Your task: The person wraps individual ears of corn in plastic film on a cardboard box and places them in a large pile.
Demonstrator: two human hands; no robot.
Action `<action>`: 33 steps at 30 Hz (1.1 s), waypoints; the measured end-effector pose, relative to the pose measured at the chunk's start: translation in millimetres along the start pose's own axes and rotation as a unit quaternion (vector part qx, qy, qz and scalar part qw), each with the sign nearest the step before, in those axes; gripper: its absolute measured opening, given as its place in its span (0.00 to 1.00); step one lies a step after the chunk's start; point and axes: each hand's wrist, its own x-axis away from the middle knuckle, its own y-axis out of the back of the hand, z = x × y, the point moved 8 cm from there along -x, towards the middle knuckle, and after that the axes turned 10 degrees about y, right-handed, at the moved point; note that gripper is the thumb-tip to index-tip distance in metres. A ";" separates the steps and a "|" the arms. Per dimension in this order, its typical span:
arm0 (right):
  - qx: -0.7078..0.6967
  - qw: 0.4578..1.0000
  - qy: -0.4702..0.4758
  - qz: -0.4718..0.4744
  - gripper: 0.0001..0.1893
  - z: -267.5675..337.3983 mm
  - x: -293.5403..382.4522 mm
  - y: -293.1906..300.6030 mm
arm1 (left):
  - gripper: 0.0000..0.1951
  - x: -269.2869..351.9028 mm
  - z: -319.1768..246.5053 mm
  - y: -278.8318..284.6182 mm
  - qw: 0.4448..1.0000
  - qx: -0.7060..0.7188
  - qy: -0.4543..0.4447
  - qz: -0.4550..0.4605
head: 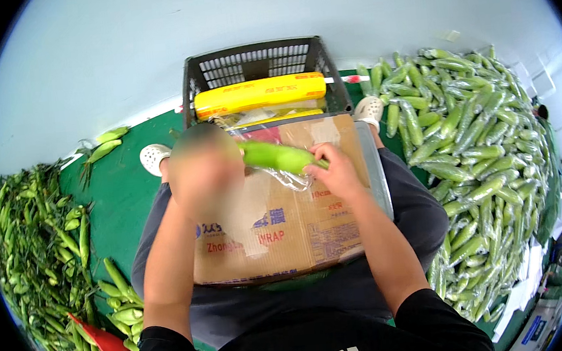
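An ear of corn (279,158) in its green husk lies across the air above the cardboard top. My right hand (332,169) grips its narrow right end between thumb and fingers. At the other end is my left hand (207,176), covered by a blurred patch, so its fingers and grip are hidden. Clear plastic film (291,179) hangs loosely under the ear. Below both hands sits the cardboard (287,254), printed and patched with tape, between my knees. Just beyond it, a yellow roll of wrap film (260,95) rests on a rod across a black plastic crate (253,46).
A large heap of film-wrapped corn (477,150) lies on the right. Unwrapped corn (38,234) with leaves is piled on the left, near more ears (122,297) and a red scoop-like object (106,347). A grey tub rim (377,168) shows beside the cardboard.
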 end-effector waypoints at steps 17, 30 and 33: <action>0.035 0.997 -0.044 0.056 0.22 5.1 -26.4 -3.2 | 0.11 76.7 -107.3 -39.6 0.926 -0.232 -0.206 -0.216; 0.297 0.944 0.053 0.133 0.26 23.0 -85.9 -8.9 | 0.18 -15.9 -81.3 -34.4 0.847 -0.382 -0.061 -0.364; 0.110 0.988 0.091 0.056 0.26 12.4 -71.8 -11.6 | 0.17 -18.0 -85.4 -34.1 0.884 -0.305 -0.023 -0.354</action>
